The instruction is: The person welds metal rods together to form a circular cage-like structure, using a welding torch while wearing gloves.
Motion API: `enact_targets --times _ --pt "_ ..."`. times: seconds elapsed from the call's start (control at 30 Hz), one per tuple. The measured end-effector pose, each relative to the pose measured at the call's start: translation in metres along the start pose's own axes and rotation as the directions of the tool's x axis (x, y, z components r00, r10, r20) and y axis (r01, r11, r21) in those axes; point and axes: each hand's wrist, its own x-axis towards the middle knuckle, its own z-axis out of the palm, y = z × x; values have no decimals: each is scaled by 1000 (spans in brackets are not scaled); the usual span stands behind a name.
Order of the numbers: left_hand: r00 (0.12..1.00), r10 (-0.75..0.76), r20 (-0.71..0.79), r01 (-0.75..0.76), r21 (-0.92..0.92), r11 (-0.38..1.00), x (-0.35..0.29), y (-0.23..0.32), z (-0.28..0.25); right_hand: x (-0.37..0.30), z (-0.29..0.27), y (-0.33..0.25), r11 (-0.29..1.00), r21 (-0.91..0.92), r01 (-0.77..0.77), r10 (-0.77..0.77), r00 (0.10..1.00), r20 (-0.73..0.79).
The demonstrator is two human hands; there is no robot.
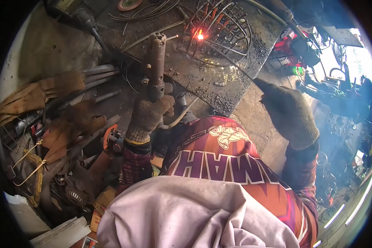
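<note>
My left hand (149, 116), in a dirty knit glove, is closed around the lower end of a brown metal tube (156, 64) with holes in its side and a jagged upper end. On the right, my gloved right hand (291, 115) is closed on the dark end of a thin metal rod (231, 61). The rod slants up and left across the metal table toward a small round glowing spot (200, 35). That hot spot sits on a curved frame of thin metal bars (225, 25), some of them reddish. Smoke partly veils the right side.
Dark grit lies on the metal table (215, 93). Cables and a round disc (129, 4) are at its far left. Pipes, brown cloth (41, 97) and a yellow-framed tool (38, 186) crowd the left floor. Red items and tangled wires (301, 49) stand at right.
</note>
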Motion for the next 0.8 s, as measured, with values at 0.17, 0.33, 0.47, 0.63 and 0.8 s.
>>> enact_targets --times 0.17,0.33,0.47,0.63,0.8 --pt "1000 -15 -18 13 -96 995 -2 -7 -5 -1 11 -3 999 -17 36 -36 999 -4" --pt "1000 12 -3 -12 -83 996 -7 -5 -5 3 3 -22 970 -232 75 -78 997 -7" --pt "1000 -14 -15 13 -69 998 -11 -2 -2 10 -1 -40 939 -341 52 -58 998 -6" --pt "1000 -18 -12 17 -126 992 -12 -8 -2 22 10 -38 920 -380 98 -135 988 -73" --pt "1000 6 -1 -6 -138 990 -8 -10 -4 30 18 -19 935 -324 140 -167 984 -56"
